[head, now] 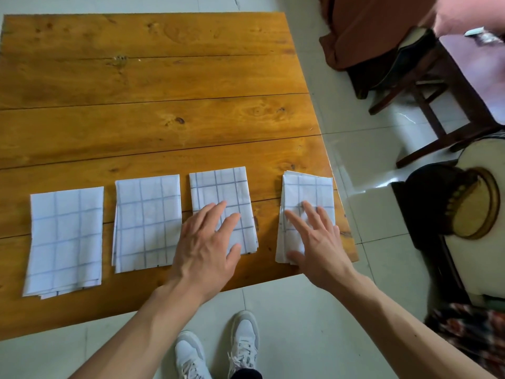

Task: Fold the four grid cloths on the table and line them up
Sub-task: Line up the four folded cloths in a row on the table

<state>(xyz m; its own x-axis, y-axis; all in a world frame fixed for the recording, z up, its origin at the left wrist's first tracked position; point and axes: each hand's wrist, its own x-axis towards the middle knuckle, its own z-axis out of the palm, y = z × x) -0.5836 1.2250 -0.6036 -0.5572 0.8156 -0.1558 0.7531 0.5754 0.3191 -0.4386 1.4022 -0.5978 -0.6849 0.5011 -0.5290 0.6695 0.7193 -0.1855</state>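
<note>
Several white cloths with a blue grid lie folded in a row along the near side of the wooden table (153, 110). From the left: the first cloth (65, 239), the second cloth (147, 220), the third cloth (218, 190) and the fourth cloth (308, 190). My left hand (207, 242) lies flat on the third cloth with its fingers spread. On the fourth cloth, near the table's right edge, rests my right hand (314, 236), fingers straight and spread. A wider gap separates the third and fourth cloths than the others.
A dark wooden chair (426, 105) and brown draped fabric (363, 31) stand on the tiled floor to the right. A round cream seat with a yellow disc (475, 203) is close to the table's right corner. My white shoes (218, 348) show below the near edge.
</note>
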